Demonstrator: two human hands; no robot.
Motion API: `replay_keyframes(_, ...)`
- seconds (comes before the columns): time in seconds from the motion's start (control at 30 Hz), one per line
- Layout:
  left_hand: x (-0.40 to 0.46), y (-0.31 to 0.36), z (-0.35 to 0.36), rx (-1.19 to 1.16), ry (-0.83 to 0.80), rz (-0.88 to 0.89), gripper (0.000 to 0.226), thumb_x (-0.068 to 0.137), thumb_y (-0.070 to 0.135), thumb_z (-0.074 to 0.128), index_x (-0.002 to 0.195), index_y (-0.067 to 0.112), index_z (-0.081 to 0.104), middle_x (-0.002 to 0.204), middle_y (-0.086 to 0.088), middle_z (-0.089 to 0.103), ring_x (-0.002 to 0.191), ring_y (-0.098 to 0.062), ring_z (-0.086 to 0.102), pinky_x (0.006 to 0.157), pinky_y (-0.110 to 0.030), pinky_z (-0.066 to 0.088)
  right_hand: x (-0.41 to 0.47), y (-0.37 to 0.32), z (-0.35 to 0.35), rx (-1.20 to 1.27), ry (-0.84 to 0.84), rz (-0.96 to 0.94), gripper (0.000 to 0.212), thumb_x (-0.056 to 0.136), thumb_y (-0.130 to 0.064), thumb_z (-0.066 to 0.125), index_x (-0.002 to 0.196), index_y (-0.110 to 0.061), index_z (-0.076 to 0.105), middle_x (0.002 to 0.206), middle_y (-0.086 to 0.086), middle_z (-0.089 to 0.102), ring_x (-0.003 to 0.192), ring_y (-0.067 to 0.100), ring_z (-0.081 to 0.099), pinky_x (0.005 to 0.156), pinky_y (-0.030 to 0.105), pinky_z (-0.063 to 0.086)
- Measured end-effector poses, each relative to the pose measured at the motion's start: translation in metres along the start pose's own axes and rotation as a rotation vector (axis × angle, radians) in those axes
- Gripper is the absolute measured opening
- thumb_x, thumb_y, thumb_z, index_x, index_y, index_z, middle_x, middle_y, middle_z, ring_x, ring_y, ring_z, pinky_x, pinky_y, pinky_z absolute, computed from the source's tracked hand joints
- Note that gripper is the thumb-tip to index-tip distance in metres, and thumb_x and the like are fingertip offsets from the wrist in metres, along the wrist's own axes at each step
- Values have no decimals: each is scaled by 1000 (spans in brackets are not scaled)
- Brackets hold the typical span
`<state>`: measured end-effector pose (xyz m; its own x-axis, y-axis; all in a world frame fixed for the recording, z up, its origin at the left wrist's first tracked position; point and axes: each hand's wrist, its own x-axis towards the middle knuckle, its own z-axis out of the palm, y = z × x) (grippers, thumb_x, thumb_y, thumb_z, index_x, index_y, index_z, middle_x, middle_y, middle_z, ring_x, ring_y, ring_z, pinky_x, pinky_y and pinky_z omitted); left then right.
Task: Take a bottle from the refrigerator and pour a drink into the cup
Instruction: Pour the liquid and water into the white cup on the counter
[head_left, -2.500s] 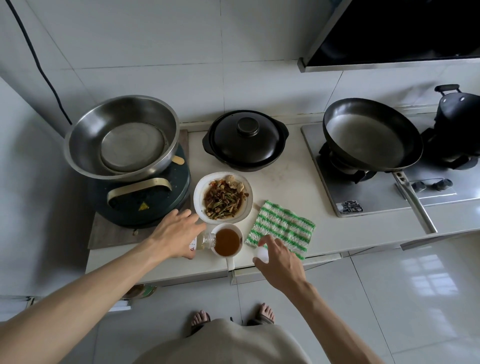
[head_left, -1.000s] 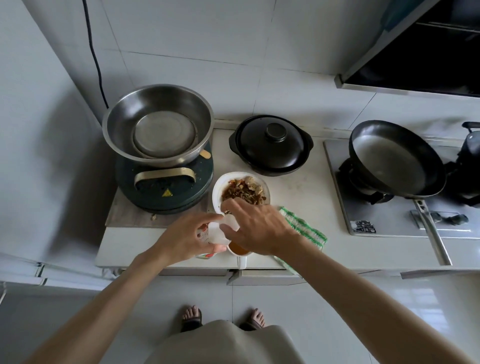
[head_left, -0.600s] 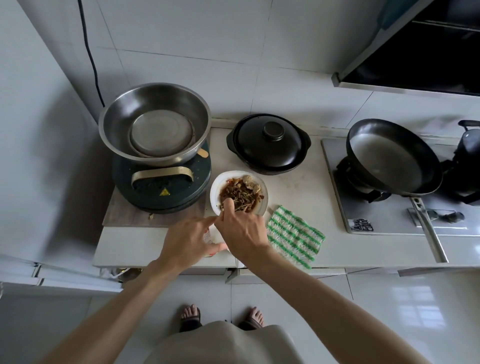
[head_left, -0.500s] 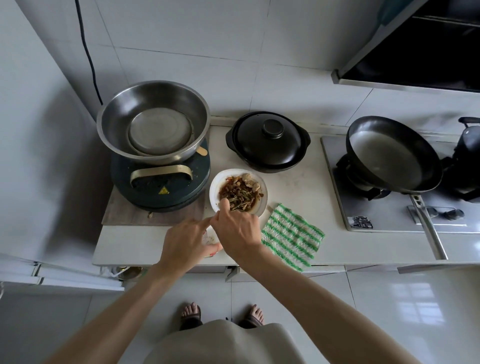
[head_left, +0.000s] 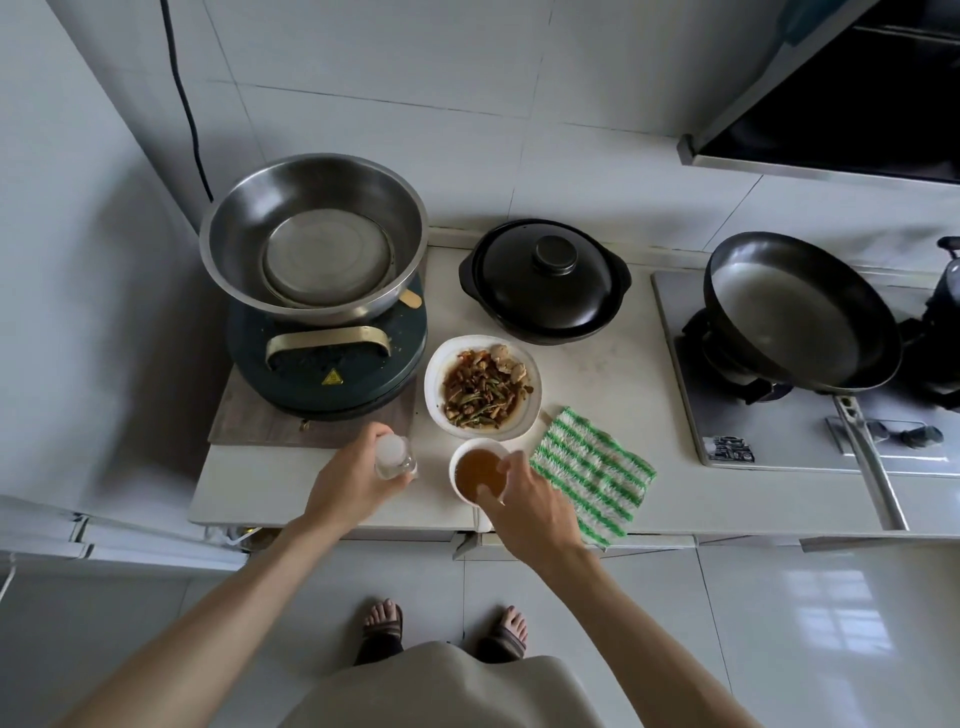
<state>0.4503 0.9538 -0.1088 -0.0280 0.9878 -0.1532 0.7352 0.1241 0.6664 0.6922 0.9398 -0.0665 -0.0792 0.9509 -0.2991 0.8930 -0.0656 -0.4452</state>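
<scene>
I am judging the task as nearly finished: the cup (head_left: 479, 474) is sitting near the front edge of the counter (head_left: 613, 374) and is already holding brown drink close to its rim, so the pour itself looks done. The bottle (head_left: 393, 457) is standing upright just left of the cup, with its white cap on top, so it seems to be closed again. What may be left, as far as I can tell, is letting go of both and perhaps putting the bottle away; the refrigerator is not clearly showing from here.

My left hand (head_left: 349, 486) is wrapping around the bottle, fingers curled narrowly about its body just under the cap, holding it on the counter. My right hand (head_left: 524, 506) is lying over the cup's near right side; its fingers (head_left: 506, 462) are loosely bent and reaching over the rim above the drink. I cannot tell whether they are gripping the rim or only touching it, nor whether the thumb is on the handle (head_left: 484, 519) below.

Behind the cup a plate (head_left: 530, 374) of food is sitting very close, and a striped cloth (head_left: 592, 475) is lying just to the right.
</scene>
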Motion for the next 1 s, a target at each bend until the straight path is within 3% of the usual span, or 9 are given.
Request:
replay_keyframes(0.1,1,-6,9,-40,-14,35,55,72,43,88,109,27,49,97,8,64,84,-13,61,66,-28,49,-12,23,16,151,-62,172,37,90,-48,56,115,-26,39,101,-1,69,81,24,68,70,39,55)
replay_keyframes(0.2,4,-9,18,-2,-35,75,56,72,46,87,108,33,47,97,12,63,82,-9,58,64,-19,42,-15,27,26,367,-78,262,48,86,-39,66,122,-21,38,102,-3,65,82,28,70,76,50,58)
replay_keyframes(0.37,8,-7,26,125,-62,108,57,73,53,84,107,40,40,94,16,60,76,-3,57,57,-13,38,-12,18,39,659,-56,343,73,82,-28,76,135,-18,27,105,1,65,65,27,72,63,49,61)
replay_keyframes(0.47,7,-4,27,157,-47,98,58,72,54,84,105,42,37,91,18,58,73,-4,56,54,-14,37,-7,11,46,839,-99,411,81,80,-21,75,140,-21,22,103,10,67,56,24,70,59,46,61)
replay_keyframes(0.57,5,-3,28,172,-30,96,60,71,53,84,104,44,34,89,19,57,71,-3,54,52,-12,32,-4,6,52,979,-117,465,75,77,-15,76,132,-27,26,97,21,71,57,29,66,65,55,59)
replay_keyframes(0.7,3,0,28,188,-14,89,61,72,53,84,103,44,32,87,20,57,68,-2,52,51,-9,29,-3,2,60,1016,-70,460,71,76,-19,81,129,-25,33,88,15,66,50,21,54,51,37,52)
replay_keyframes(0.77,3,2,27,196,-10,80,60,72,54,84,103,43,34,87,20,56,67,-3,51,51,-10,28,-3,1,63,978,-37,441,73,75,-25,82,131,-24,36,95,10,67,58,19,58,55,35,52)
replay_keyframes(0.87,2,3,26,196,-9,80,58,73,54,83,105,40,36,87,20,57,68,-4,52,51,-12,29,-1,2,66,889,1,414,79,73,-34,85,136,-25,38,115,2,68,100,24,67,91,47,55)
replay_keyframes(1.0,2,4,26,199,-12,83,57,74,52,83,110,35,41,92,16,61,72,-7,56,53,-15,36,-3,2,65,754,-12,426,89,70,-48,84,141,-30,34,118,-4,68,110,22,64,96,39,49)
